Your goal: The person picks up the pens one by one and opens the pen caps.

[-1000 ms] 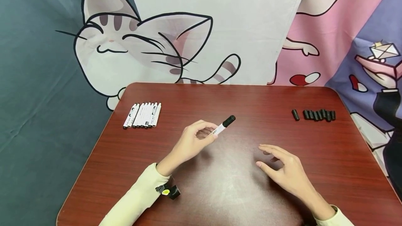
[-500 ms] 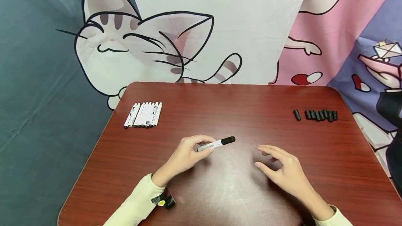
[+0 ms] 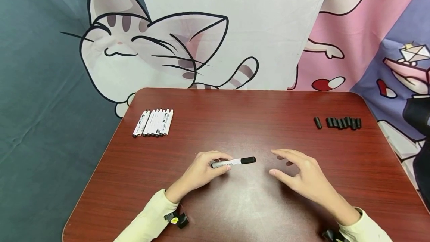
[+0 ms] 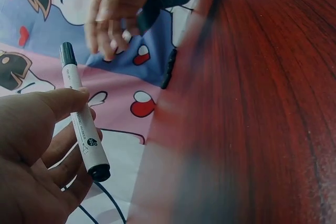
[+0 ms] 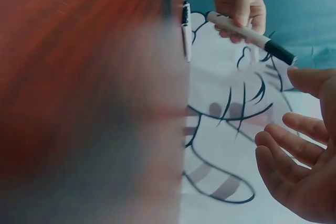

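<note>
My left hand (image 3: 205, 171) pinches a white marker (image 4: 86, 124) between thumb and fingers, held above the table. The marker lies nearly level in the head view, and its black cap (image 3: 248, 160) points right toward my other hand. Facing it, my right hand (image 3: 304, 173) has its thumb and fingers spread with nothing between them. In the right wrist view the cap overlaps the space just beyond my right thumb tip (image 5: 307, 80). A gap separates the cap from the right fingers in the head view.
On the left of the brown table (image 3: 235, 111) several white markers (image 3: 153, 123) lie side by side, without caps at their upper ends. Several black caps (image 3: 343, 123) form a row at the back right, with one cap (image 3: 317, 123) slightly apart.
My left hand has come down nearer the table's front, and the marker has swung from a slant to nearly level. My right hand has shifted slightly left toward it.
</note>
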Demonstrator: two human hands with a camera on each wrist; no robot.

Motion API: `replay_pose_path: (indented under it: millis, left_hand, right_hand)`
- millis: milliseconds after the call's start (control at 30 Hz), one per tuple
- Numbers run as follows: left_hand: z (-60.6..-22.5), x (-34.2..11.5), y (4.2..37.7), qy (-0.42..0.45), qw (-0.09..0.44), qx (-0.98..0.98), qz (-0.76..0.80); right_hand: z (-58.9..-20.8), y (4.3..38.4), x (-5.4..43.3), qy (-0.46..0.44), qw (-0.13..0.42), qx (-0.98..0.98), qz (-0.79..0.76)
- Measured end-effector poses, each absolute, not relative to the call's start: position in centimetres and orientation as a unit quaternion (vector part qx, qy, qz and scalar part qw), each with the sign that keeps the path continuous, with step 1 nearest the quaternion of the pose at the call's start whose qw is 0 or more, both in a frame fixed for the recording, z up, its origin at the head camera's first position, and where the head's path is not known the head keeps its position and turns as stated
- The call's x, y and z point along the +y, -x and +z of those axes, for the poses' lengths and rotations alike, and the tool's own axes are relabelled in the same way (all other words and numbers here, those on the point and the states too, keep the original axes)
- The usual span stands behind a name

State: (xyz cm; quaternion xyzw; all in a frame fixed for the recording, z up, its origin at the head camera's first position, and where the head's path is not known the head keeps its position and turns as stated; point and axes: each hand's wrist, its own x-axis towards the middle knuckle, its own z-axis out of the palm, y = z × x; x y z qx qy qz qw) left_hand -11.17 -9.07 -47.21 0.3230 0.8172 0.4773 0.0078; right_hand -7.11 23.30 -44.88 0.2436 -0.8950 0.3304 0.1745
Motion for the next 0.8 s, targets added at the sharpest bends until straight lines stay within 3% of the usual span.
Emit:
replay_pose_path:
  millis: [433,800]
  left_hand:
    - [-46.9,-8.5,11.0,-0.34,0.004,0.814,0.47]
    - [-47.1,-8.1,11.1,-0.359,0.01,0.809,0.465]
  right_hand:
    - [-42.8,9.3,20.6,-0.409,0.178,-0.842,0.305]
    - [-43.0,9.8,19.6,-0.445,0.181,-0.829,0.287]
